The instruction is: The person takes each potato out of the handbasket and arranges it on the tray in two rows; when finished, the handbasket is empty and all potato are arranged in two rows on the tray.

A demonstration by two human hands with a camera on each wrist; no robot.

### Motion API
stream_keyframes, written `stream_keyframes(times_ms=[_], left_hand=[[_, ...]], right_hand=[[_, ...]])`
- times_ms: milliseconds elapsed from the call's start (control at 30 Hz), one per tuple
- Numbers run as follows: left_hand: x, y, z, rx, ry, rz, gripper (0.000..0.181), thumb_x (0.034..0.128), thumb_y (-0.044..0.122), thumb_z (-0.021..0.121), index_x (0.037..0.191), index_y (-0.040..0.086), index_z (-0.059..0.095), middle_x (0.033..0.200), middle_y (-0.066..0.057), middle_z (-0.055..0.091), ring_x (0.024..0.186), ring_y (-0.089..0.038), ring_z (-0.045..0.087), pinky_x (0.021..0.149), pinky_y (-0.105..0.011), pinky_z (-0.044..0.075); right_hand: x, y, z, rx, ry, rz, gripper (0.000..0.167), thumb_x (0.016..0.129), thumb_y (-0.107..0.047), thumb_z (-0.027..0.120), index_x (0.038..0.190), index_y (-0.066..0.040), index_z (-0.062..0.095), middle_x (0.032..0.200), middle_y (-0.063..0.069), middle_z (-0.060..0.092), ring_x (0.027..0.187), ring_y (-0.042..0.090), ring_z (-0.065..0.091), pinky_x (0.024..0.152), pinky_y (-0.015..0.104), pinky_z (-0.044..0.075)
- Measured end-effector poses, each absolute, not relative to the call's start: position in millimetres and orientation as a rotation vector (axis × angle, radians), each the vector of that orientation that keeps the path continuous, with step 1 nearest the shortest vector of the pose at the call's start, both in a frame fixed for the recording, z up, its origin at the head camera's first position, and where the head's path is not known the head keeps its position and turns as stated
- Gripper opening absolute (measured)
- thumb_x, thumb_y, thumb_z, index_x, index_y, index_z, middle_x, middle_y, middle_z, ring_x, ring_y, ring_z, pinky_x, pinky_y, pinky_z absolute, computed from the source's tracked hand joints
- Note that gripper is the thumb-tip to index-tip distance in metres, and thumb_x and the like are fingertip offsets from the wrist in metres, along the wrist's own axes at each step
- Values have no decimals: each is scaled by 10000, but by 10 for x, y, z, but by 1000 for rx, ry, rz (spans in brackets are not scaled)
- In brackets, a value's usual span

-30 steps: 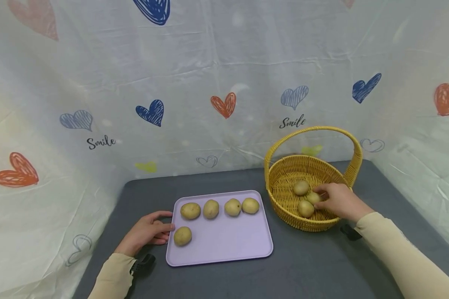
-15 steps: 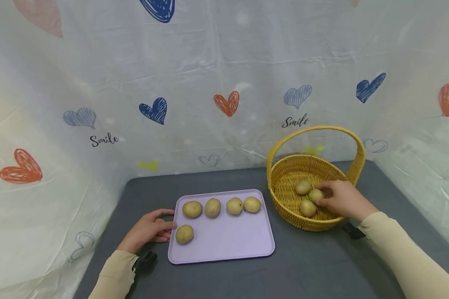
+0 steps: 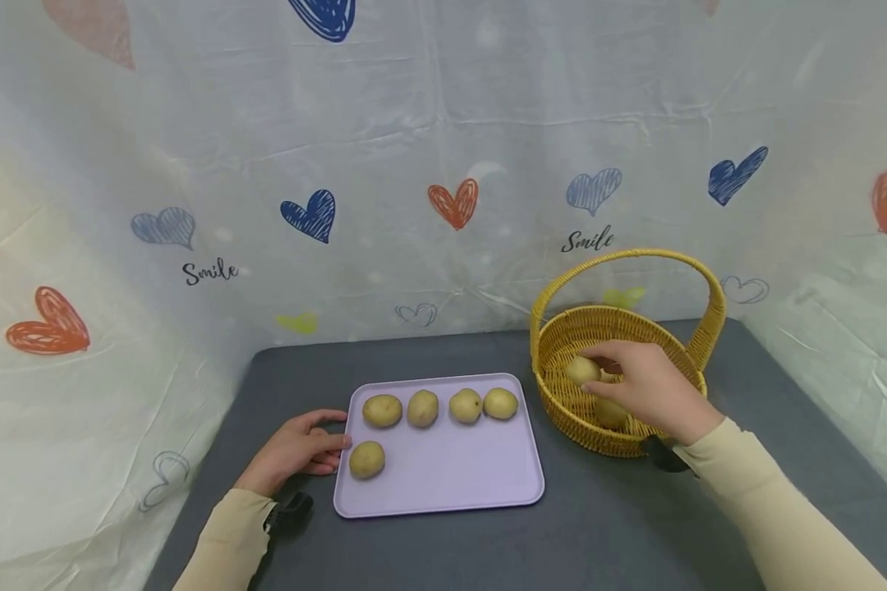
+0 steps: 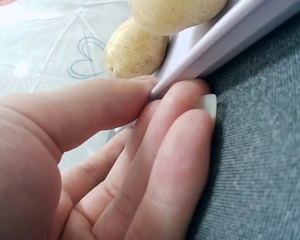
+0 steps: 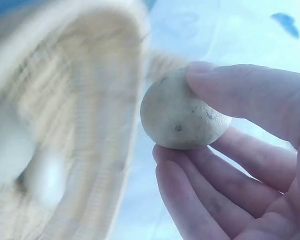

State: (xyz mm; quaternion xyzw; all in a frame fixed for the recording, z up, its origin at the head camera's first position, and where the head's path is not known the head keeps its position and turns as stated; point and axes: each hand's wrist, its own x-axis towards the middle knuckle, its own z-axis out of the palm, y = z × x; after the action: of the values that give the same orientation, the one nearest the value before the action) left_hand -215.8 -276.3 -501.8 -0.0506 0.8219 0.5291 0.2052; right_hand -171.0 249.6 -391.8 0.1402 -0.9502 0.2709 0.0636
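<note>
My right hand pinches a small round potato between thumb and fingers above the wicker basket. In the right wrist view that potato is raised clear of the basket wall. Two other potatoes are blurred inside the basket there; in the head view my hand partly covers one potato. My left hand grips the left edge of the lilac tray, thumb and fingertips at the rim. Several potatoes lie along the tray's back, and a single potato sits front left.
A tall arched handle rises over the basket. Dark grey cloth covers the table, with bare cloth in front of the tray. A white curtain printed with hearts hangs behind and at both sides.
My right hand has taken hold of a potato among those in the basket and lifted it, moving left and up. The left hand stays at the tray edge. The head view shifts slightly.
</note>
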Motion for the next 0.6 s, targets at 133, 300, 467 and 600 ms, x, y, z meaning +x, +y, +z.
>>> stream_keyframes(times_ms=[133, 300, 467, 600], left_hand=[[-2159, -2766, -5015, -140, 2300, 1479, 711, 910, 304, 897, 1518, 105, 586, 856, -95, 738, 722, -158, 750, 692, -340, 672], [-2165, -2755, -5038, -131, 2304, 1482, 706, 908, 307, 899, 1513, 113, 592, 849, -92, 743, 714, -154, 755, 689, -346, 674], [-2167, -2756, -5062, -145, 2311, 1486, 699, 899, 297, 905, 1504, 119, 602, 844, -89, 735, 700, -146, 746, 671, -333, 668], [-2152, -2765, -5064, -161, 2318, 1486, 704, 893, 301, 909, 1501, 122, 604, 857, -96, 737, 706, -150, 749, 672, -331, 667]], right_hand=[[-1681, 2216, -3892, 505, -2835, 887, 414, 925, -177, 872, 1310, -73, 763, 1206, 86, 795, 1100, 294, 759, 951, 532, 634], [-1675, 1875, -3964, 615, -2780, 872, 435, 904, -146, 889, 1313, -68, 765, 1214, 59, 791, 1066, 223, 749, 925, 469, 636], [-1692, 1508, -4096, 716, -2733, 881, 426, 876, -133, 913, 1279, -87, 784, 1191, 28, 789, 1000, 163, 717, 851, 388, 620], [-1691, 1193, -4229, 781, -2747, 918, 428, 872, -134, 913, 1280, -118, 786, 1212, 6, 782, 1071, 162, 717, 894, 353, 623]])
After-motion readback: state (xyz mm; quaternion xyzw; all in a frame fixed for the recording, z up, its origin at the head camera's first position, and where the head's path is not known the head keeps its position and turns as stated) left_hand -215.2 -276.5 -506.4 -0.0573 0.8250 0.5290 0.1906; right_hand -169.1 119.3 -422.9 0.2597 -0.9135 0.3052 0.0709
